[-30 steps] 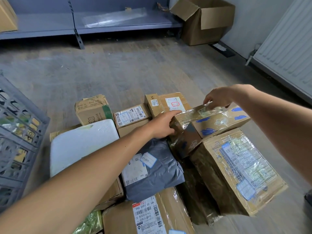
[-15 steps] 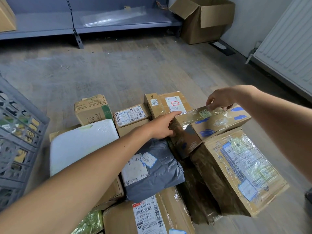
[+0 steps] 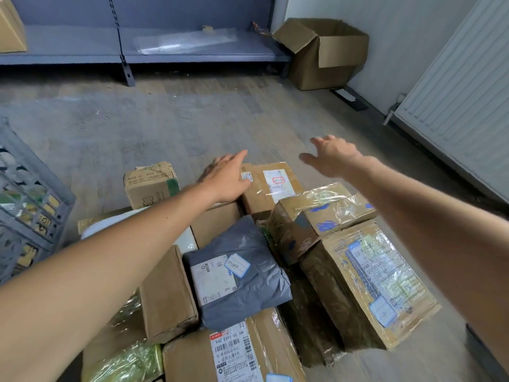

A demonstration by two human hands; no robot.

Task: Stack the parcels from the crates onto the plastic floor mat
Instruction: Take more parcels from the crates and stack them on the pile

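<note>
Left hand [image 3: 225, 177] lying flat, fingers straight, on plain box [image 3: 217, 221], likely squaring it into row. Right hand [image 3: 330, 158] hovering spread wide, holding nothing, beyond taped box [image 3: 316, 213]. Parcels sitting packed edge to edge on floor right of crate [image 3: 33, 205], probably for stability. Counting roughly ten parcels, one grey bag [image 3: 242, 274], one crate.

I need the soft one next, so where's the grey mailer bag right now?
In the head view, the grey mailer bag lies mid-pile, between the plain brown box on its left and the large tape-wrapped box on its right.
</note>
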